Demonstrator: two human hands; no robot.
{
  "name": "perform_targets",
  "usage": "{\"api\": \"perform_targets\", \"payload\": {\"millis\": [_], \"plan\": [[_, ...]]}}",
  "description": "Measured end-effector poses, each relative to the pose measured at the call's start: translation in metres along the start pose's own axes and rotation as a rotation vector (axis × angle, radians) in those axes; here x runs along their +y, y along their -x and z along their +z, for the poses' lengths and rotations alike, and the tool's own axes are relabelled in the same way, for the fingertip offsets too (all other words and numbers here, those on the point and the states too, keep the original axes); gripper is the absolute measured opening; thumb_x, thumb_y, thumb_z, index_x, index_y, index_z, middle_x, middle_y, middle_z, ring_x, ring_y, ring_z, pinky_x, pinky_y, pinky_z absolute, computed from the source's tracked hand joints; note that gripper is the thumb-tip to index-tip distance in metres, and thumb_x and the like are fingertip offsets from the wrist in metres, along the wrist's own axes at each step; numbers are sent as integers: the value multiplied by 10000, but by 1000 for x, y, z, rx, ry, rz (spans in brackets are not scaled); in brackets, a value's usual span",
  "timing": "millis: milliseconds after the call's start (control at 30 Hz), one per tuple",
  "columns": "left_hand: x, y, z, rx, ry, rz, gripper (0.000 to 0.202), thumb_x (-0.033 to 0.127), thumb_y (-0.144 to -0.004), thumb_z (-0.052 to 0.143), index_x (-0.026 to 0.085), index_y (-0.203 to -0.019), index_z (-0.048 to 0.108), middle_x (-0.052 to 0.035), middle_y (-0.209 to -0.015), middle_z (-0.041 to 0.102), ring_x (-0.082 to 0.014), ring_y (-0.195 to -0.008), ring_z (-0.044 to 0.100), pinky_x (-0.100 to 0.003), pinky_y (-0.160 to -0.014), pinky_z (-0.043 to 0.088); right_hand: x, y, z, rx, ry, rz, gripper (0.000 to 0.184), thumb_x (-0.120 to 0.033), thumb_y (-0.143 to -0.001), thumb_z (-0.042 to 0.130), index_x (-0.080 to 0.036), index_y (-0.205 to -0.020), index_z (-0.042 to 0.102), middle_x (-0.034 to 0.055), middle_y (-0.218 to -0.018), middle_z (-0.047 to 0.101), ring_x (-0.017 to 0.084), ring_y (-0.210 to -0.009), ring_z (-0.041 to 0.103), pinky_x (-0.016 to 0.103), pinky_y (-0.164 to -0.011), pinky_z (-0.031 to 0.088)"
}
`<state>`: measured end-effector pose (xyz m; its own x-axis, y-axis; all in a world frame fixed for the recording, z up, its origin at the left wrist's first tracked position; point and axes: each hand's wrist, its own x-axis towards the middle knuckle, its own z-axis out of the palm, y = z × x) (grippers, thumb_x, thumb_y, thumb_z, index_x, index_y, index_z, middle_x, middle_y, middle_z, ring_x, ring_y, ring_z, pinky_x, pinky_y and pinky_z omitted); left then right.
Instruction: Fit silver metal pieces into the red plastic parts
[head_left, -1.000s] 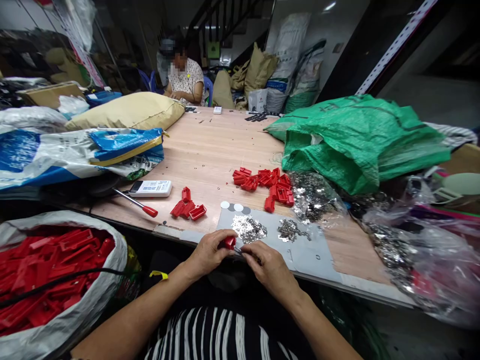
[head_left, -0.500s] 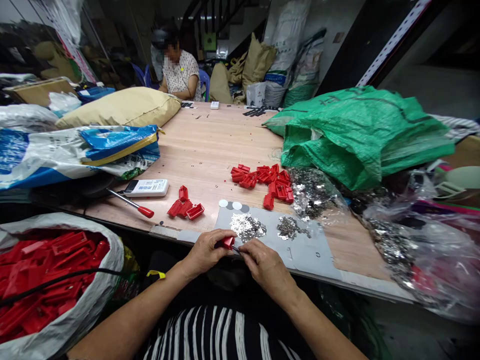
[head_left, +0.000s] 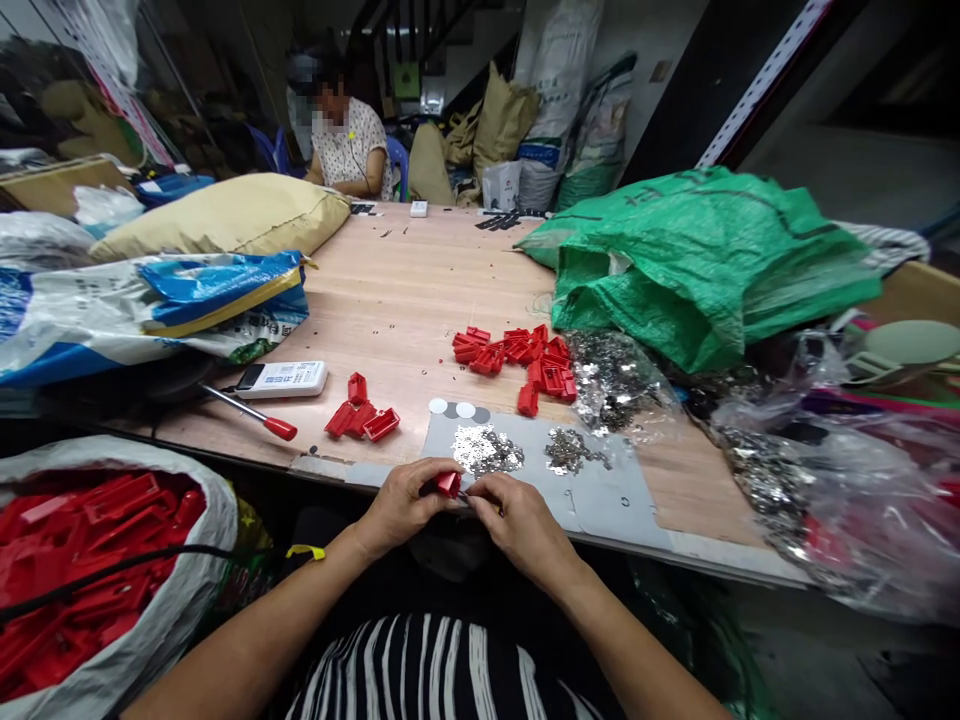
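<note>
At the far left of my feed, a white sack [head_left: 219, 565] full of red parts [head_left: 82, 545] stands beside the near-left corner of the surface [head_left: 397, 285]. A red-knobbed lever [head_left: 279, 428] reaches over that corner, with a white device [head_left: 289, 379] just behind it. Further right, a small red cluster [head_left: 361, 410] lies near the near edge. At the middle of that edge I see the left hand [head_left: 409, 505], fingers closed around a red piece [head_left: 449, 485]. Beyond it, silvery bits [head_left: 487, 450] are heaped on a grey sheet [head_left: 600, 505]. The right hand [head_left: 519, 515] pinches something thin and dark against the piece's end — a tool or pin, perhaps; it's too small to tell. A smaller heap [head_left: 568, 450] lies rightward — then a green sack [head_left: 720, 265] along the right edge.
</note>
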<state>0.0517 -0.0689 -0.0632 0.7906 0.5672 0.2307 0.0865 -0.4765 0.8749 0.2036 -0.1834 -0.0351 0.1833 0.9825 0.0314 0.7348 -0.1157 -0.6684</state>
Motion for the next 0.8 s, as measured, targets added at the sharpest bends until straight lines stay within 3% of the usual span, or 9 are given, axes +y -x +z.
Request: {"api": "perform_targets", "payload": {"millis": [100,533,800], "plan": [[-1,0,-2,-19,28,-2,323,215,-749,690,209,-1069,644,-52,-991,709,-195,-917,643,-318,-841,480,4,-1,-6,-11,-64,-12,102,-180,-858,532,-204,-809,619,-2,-781,648,148,-733,601,255,-668,441],[-4,1,-1,-28,29,34,351,225,-767,678,235,-1117,643,-66,-1025,713,-209,-949,647,-348,-864,484,-3,-5,6,-28,102,-42,141,-113,-833,526,-210,-838,629,32,-840,652,172,-782,610,277,-702,456],[3,-1,3,-14,21,16,363,170,-744,681,222,-1100,636,-70,-1037,699,-215,-964,637,-356,-886,469,-10,-5,7,-49,208,-63,192,-119,-867,460,-204,-970,599,62,-911,648,206,-838,628,314,-727,478]]}}
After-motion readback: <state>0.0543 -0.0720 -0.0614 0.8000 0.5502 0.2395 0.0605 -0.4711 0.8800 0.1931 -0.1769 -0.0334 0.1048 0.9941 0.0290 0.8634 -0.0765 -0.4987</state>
